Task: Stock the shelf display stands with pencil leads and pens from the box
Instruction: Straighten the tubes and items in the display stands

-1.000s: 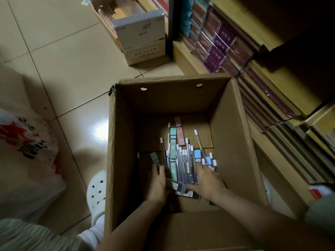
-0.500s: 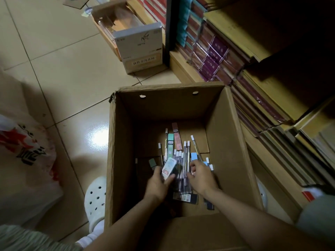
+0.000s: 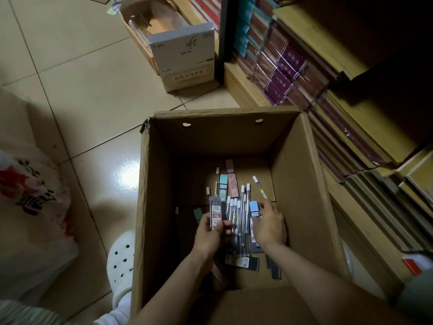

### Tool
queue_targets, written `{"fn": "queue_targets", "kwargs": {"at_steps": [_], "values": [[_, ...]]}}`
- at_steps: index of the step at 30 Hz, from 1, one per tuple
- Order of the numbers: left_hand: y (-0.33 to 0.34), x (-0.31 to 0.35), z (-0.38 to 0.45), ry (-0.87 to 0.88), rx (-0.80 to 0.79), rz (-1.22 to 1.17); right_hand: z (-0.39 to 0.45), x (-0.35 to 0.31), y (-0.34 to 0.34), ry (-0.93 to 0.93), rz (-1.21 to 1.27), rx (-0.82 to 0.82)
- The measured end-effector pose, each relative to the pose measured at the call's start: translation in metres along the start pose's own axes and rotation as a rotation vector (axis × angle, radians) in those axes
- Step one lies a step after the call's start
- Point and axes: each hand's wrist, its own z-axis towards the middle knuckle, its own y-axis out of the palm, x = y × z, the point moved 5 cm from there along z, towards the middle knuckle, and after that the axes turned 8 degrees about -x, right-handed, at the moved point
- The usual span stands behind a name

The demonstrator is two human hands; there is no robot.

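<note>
Inside the cardboard box [image 3: 302,184], the left hand [image 3: 208,233] pinches a grey pencil-lead case [image 3: 215,213] — its red label reads "100" — lifted clear of the pens [image 3: 236,212] on the box bottom. The right hand [image 3: 269,224] rests relaxed-fingered on a blue lead case [image 3: 253,206], near the right wall — the far half lies bare.

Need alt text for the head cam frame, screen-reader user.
Seen from above, a person's left hand holds a pencil lead case upright inside a cardboard box on a tiled floor, while the right hand reaches into loose pens and lead cases at the bottom. Stacked books fill shelves at right.
</note>
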Motion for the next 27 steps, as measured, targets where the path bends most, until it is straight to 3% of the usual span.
{"fn": "queue_targets", "kwargs": {"at_steps": [9,19,27], "values": [[-0.009,0.006,-0.015,-0.071,0.012,0.139,-0.002,-0.006,0.001,0.017,-0.027,-0.121],[-0.017,0.0,-0.021,-0.084,-0.019,0.207,0.0,-0.009,0.0,0.026,-0.245,-0.299],[-0.007,0.017,-0.026,0.005,-0.054,0.219,-0.009,-0.011,-0.028,0.085,0.135,-0.255]]}}
